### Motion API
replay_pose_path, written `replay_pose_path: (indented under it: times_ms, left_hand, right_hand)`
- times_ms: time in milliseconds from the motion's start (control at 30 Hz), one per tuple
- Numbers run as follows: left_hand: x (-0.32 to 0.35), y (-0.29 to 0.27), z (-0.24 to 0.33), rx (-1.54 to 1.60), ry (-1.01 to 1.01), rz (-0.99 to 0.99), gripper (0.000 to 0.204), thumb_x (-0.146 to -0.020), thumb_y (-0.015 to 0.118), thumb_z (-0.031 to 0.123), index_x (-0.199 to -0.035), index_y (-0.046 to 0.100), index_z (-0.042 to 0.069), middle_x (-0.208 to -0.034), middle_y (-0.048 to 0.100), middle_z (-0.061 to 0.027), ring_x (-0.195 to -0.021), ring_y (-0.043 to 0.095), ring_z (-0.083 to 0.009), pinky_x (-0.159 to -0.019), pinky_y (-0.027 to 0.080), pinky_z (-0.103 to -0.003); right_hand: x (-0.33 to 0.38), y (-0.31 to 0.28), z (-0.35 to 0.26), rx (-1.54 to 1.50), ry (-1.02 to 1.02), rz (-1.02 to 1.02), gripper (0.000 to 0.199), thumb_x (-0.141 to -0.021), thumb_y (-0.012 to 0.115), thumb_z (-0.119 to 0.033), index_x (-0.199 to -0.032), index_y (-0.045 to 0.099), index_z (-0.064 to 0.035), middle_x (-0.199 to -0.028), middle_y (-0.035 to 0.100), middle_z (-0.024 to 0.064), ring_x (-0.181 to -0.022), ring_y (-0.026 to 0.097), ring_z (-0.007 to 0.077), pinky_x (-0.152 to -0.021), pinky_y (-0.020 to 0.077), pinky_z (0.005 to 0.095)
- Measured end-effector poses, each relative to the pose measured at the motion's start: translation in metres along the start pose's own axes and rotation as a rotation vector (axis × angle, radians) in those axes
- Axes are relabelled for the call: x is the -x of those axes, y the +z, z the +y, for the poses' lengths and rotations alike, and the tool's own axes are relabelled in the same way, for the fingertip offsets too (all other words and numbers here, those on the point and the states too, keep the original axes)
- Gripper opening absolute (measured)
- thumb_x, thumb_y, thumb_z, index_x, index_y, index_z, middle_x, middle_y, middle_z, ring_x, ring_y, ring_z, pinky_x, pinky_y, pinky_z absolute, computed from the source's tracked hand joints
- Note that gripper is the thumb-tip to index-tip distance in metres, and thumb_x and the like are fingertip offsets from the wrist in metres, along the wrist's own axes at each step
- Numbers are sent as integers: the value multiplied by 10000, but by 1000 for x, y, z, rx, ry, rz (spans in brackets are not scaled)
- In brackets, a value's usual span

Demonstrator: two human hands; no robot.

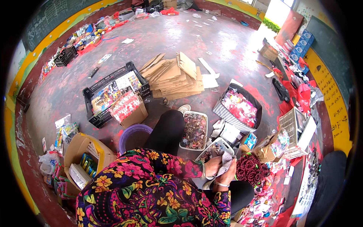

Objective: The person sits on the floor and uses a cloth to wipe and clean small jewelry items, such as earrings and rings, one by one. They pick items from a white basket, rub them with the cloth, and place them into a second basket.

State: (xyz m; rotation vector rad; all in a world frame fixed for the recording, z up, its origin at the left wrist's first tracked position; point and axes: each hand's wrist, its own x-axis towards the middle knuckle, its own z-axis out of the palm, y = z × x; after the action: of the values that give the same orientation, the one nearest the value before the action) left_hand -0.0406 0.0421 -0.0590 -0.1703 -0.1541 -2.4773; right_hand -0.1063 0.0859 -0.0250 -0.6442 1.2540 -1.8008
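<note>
Both hands meet low in the view, right of the middle. My left hand and my right hand are closed around a crumpled grey cloth; whether anything lies inside its folds is hidden. Just beyond the cloth is a small white basket with small dark pieces in it, partly covered by my hands. A white tub full of mixed small trinkets stands ahead of my left forearm. To the right of my right hand lies a heap of dark red beads or berries.
A patterned basket of pink and red packets stands ahead right. Flattened cardboard, a black crate, an open carton and a purple basin lie ahead and left. Another carton sits at left. Loose packets litter the right.
</note>
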Motion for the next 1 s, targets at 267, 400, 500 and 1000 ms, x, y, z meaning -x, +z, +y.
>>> replay_pose_path:
  times_ms: [267,400,500,1000]
  left_hand:
    - [12,39,11,-1035,51,367,386,-892,435,215,-1237,387,49,-1110,518,-79,-1007,487,-126,-861,385,-230]
    - [8,58,18,-1030,88,418,383,-865,473,151,-1226,399,44,-1109,523,-67,-1017,472,-138,-881,369,-267]
    - [6,23,18,-1275,171,141,295,-857,471,136,-1136,465,42,-1061,538,-51,-966,494,-159,-876,375,-290]
    - [10,40,17,-1271,102,71,159,-888,446,122,-1034,427,62,-811,519,-28,-696,531,-111,-630,439,-254]
  right_hand:
    - [-15,-21,12,-522,359,-94,452,-893,402,-382,-1123,483,-2,-1082,549,95,-997,520,214,-887,386,338]
    - [-15,4,7,-348,116,-174,400,-886,446,-299,-1184,430,-34,-1141,497,85,-1032,484,219,-916,366,344]
    - [5,21,-14,-68,31,-59,388,-889,435,-271,-1166,429,1,-1113,509,99,-986,494,204,-885,372,317]
    - [-17,-18,1,-397,243,-144,469,-850,448,-461,-1103,496,-69,-902,582,47,-716,539,147,-608,447,275]
